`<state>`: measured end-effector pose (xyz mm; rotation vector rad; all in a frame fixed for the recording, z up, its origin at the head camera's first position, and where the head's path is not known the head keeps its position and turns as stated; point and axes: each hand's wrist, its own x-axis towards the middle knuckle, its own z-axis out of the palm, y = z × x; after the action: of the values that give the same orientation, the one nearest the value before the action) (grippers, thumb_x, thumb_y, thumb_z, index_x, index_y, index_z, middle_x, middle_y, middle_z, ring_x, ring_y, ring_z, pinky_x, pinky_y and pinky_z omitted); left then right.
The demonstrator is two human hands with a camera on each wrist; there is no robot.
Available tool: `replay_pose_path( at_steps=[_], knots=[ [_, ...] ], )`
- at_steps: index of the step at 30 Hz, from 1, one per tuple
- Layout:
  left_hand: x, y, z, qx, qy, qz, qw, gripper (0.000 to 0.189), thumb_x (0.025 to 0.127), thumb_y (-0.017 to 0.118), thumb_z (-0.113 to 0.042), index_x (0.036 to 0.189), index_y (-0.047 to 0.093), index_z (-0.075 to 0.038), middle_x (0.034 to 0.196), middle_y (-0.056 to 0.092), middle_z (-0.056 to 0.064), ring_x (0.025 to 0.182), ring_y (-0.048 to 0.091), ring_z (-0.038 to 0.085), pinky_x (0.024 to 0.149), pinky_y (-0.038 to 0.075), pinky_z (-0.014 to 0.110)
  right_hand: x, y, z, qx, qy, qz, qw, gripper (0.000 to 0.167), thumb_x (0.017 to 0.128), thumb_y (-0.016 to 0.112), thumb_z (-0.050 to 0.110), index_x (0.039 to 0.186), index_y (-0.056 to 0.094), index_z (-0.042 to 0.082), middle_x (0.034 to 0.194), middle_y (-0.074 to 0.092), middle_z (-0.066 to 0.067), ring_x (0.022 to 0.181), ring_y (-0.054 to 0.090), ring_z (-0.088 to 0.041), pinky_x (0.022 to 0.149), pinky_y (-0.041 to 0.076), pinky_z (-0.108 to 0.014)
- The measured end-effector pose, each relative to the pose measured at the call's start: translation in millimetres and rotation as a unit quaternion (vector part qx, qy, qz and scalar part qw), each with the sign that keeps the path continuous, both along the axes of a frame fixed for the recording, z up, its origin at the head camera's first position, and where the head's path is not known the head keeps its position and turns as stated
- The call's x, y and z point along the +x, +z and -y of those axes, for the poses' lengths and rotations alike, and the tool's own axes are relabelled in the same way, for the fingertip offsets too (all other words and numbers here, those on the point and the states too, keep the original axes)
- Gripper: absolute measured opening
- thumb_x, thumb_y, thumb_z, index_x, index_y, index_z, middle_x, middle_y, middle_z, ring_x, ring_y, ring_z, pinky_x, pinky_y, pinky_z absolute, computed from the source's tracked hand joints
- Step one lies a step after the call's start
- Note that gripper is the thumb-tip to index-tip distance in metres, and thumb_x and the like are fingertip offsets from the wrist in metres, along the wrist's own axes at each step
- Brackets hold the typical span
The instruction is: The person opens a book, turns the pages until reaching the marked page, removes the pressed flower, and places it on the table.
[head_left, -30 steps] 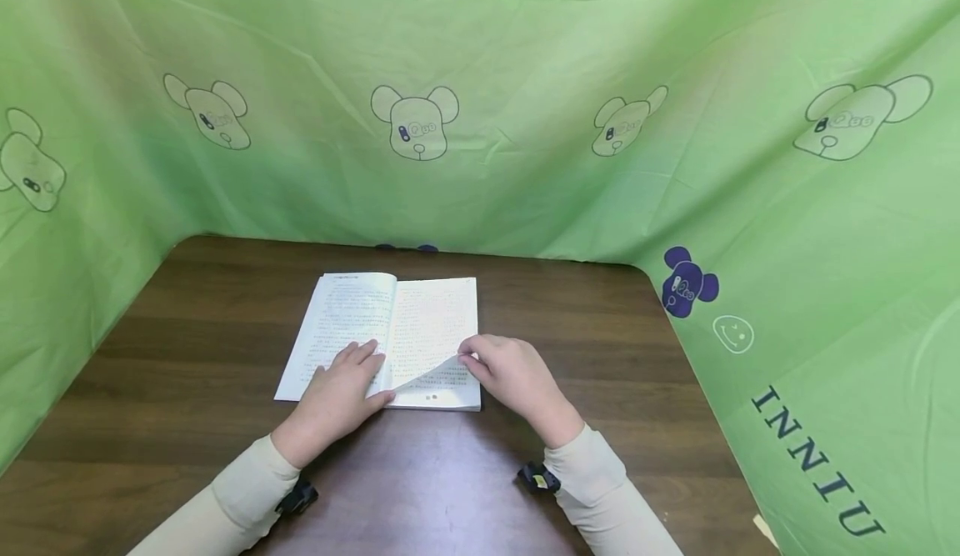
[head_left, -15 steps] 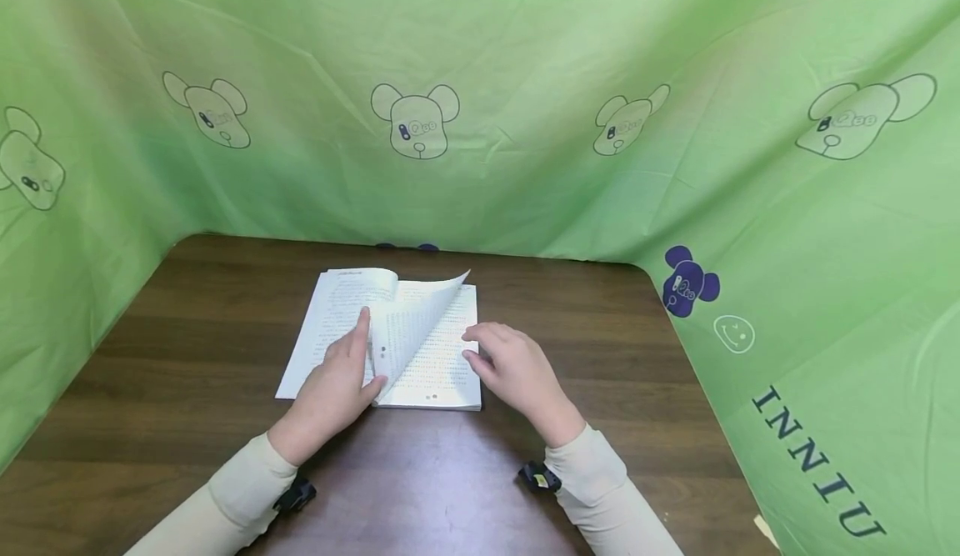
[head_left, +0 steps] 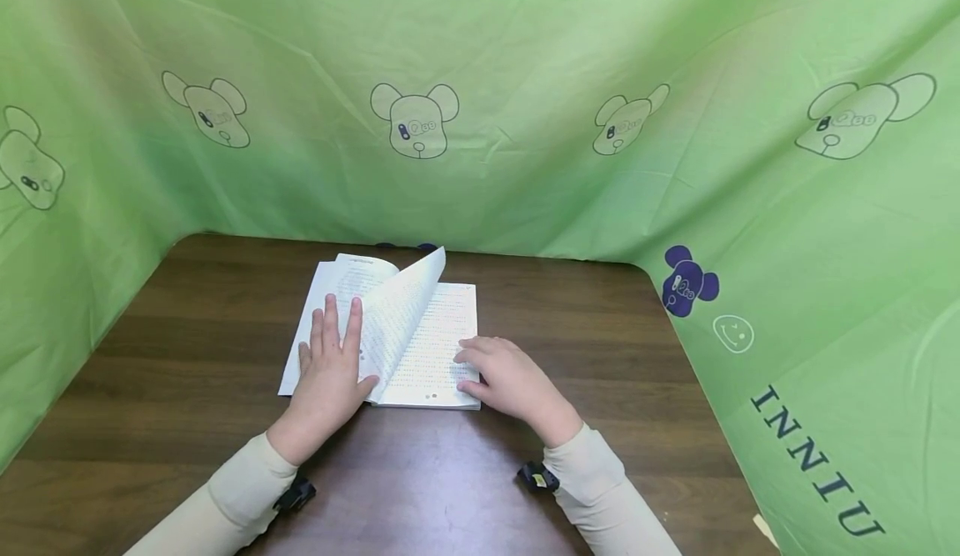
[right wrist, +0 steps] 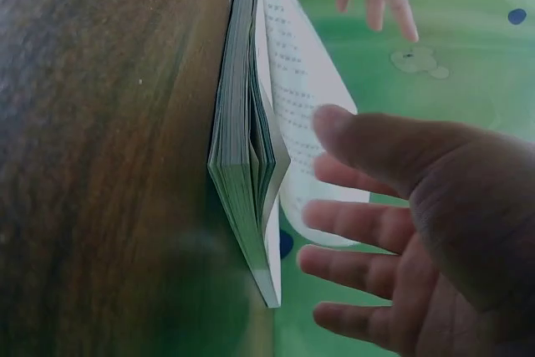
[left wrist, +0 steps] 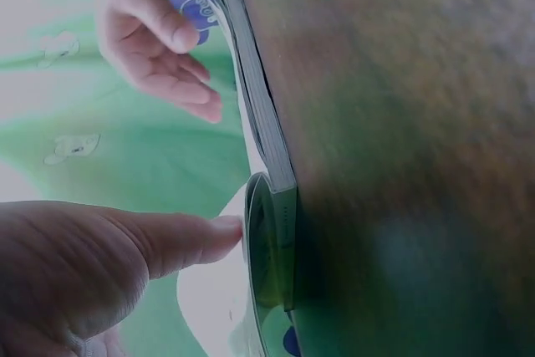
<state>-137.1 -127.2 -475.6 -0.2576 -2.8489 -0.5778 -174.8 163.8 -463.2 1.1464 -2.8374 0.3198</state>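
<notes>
An open book (head_left: 438, 348) with printed white pages lies on the wooden table. One page (head_left: 401, 310) stands lifted and curves over toward the left half, its top corner pointing up and away. My left hand (head_left: 327, 381) is spread over the left pages, fingers straight, the thumb at the foot of the turning page near the spine. In the left wrist view the left thumb (left wrist: 196, 240) touches the bent pages. My right hand (head_left: 510, 377) hovers at the book's right edge with relaxed, parted fingers (right wrist: 359, 223) and nothing between them. The book's page block (right wrist: 238, 123) shows edge-on in the right wrist view.
Brown wooden tabletop (head_left: 600, 356) surrounds the book. A green cloth (head_left: 517, 181) printed with bear faces hangs along the back and both sides. A small pale scrap (head_left: 765, 529) is at the table's right edge. Black wrist cameras (head_left: 538, 478) are strapped beneath the sleeves.
The right hand let go of the page corner and now sits slightly lower at the right edge. The page swung up and leftward, while the left hand's fingers straightened and shifted left.
</notes>
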Motion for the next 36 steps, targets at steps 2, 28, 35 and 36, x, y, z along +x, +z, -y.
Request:
replay_pose_path(
  at_steps=[2,28,35,36],
  knots=[
    [-0.2,0.3,0.0,-0.017,-0.009,-0.003,0.9998,0.120,0.076,0.091,-0.020,0.164,0.011,-0.007,0.169,-0.001,0.027,0.152,0.006,0.057,0.106,0.021,0.083,1.4,0.5,-0.4,0.014,-0.003,0.027,0.9995,0.043,0.091,0.078,0.036,0.125,0.070,0.012,0.142,0.062,-0.011,0.135,0.056,-0.029,0.115,0.039,-0.053],
    [6.8,-0.3,1.3,-0.064,-0.139,0.101,0.9830,0.071,0.093,0.046,0.013,0.160,0.034,-0.009,0.162,0.039,0.018,0.150,0.033,0.043,0.109,0.031,0.075,4.9,-1.3,-3.4,0.036,0.030,0.087,0.9951,0.050,0.087,0.080,0.041,0.127,0.070,0.013,0.150,0.057,-0.009,0.142,0.049,-0.025,0.119,0.032,-0.058],
    [4.7,1.6,0.7,-0.056,-0.116,0.118,0.9846,0.069,0.092,0.054,-0.001,0.158,0.037,-0.007,0.161,0.040,0.017,0.150,0.035,0.042,0.108,0.033,0.074,1.3,0.8,-5.0,0.046,0.045,0.061,0.9960,0.023,0.092,0.077,0.030,0.110,0.075,0.017,0.141,0.064,-0.006,0.136,0.056,-0.023,0.113,0.040,-0.058],
    [4.6,1.9,0.7,-0.054,-0.113,0.122,0.9846,0.069,0.092,0.055,-0.003,0.158,0.037,-0.007,0.161,0.040,0.017,0.150,0.034,0.042,0.108,0.033,0.074,1.0,1.2,-5.1,0.048,0.048,0.057,0.9960,0.019,0.092,0.076,0.027,0.109,0.075,0.017,0.140,0.065,-0.006,0.135,0.057,-0.023,0.112,0.042,-0.057]
  ],
)
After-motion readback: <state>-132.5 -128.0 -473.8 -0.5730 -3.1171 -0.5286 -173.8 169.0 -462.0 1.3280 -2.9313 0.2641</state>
